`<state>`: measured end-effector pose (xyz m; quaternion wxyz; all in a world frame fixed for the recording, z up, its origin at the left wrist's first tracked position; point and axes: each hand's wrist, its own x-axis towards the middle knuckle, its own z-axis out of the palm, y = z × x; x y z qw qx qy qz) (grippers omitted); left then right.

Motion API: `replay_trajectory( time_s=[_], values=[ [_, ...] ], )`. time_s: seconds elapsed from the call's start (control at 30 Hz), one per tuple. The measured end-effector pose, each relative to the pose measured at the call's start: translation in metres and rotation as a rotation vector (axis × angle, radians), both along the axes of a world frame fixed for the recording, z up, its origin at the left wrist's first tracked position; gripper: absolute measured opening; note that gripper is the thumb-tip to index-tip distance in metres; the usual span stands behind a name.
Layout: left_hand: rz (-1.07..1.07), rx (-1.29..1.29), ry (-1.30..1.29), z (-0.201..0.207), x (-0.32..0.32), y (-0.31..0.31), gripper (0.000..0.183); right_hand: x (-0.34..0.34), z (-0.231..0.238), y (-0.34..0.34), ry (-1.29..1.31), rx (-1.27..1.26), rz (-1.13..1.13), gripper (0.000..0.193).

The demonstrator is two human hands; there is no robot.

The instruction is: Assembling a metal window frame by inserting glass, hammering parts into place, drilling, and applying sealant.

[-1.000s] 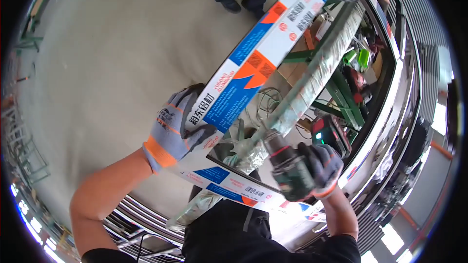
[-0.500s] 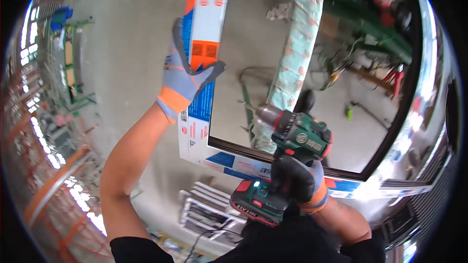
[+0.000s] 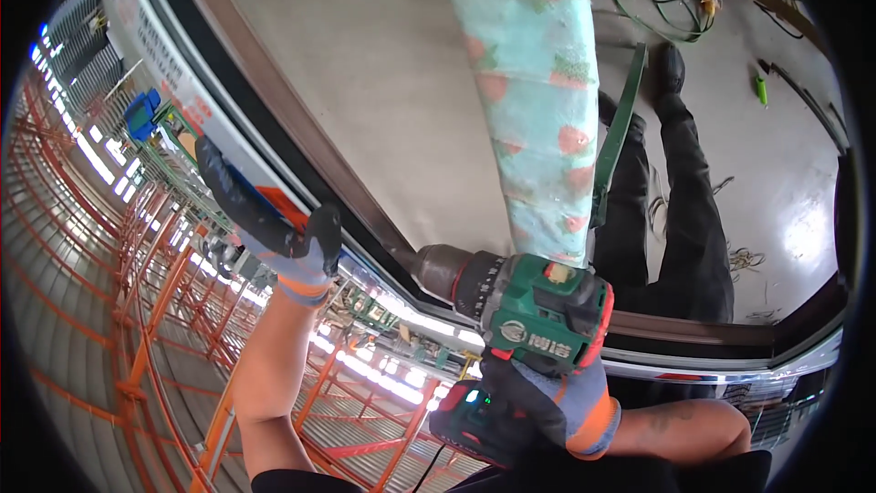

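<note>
A large rectangular window frame (image 3: 301, 141), dark brown inside and covered with printed white film outside, stands tilted in front of me. My left hand (image 3: 283, 228), in a grey-blue glove with dark coating and an orange cuff, grips its left side, fingers along the outer face and thumb over the edge. In my gloved right hand (image 3: 557, 402) is a green and black cordless drill (image 3: 538, 310), held by its handle. Its chuck points left at the frame's inner edge near the lower left corner. Whether the bit touches the frame is hard to make out.
Through the frame shows a beam (image 3: 538, 100) wrapped in mint fabric with strawberry print, beside a green metal bar (image 3: 622, 128). Dark-trousered legs (image 3: 684, 201) are right of it. Coiled cable (image 3: 662, 0) and a small green tool (image 3: 761, 89) lie on the floor. Orange racking (image 3: 137, 356) stands at left.
The frame now stands tilted and larger in view, its left side leaning across the upper left. The drill's chuck has come left to the frame's inner edge. Both hands keep their holds.
</note>
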<state>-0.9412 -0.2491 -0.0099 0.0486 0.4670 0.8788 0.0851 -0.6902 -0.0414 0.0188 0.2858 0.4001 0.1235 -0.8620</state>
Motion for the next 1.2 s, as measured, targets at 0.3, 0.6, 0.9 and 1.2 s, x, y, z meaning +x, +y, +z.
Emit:
replay_trajectory(
  time_s=[0.3, 0.6, 0.9, 1.2],
  values=[
    [0.126, -0.146, 0.011, 0.005, 0.016, 0.005, 0.082, -0.008, -0.015, 0.003, 0.046, -0.113, 0.146, 0.049],
    [-0.025, -0.117, -0.065, 0.002, 0.002, 0.000, 0.095, -0.005, -0.023, 0.006, 0.055, -0.047, 0.134, 0.036],
    [-0.025, -0.207, -0.118, -0.017, 0.016, 0.002, 0.095, 0.003, -0.039, 0.006, 0.004, -0.027, 0.069, 0.031],
    [-0.031, -0.321, -0.124, -0.040, 0.002, 0.009, 0.096, 0.008, -0.048, 0.002, 0.305, 0.179, 0.188, 0.031]
  ],
)
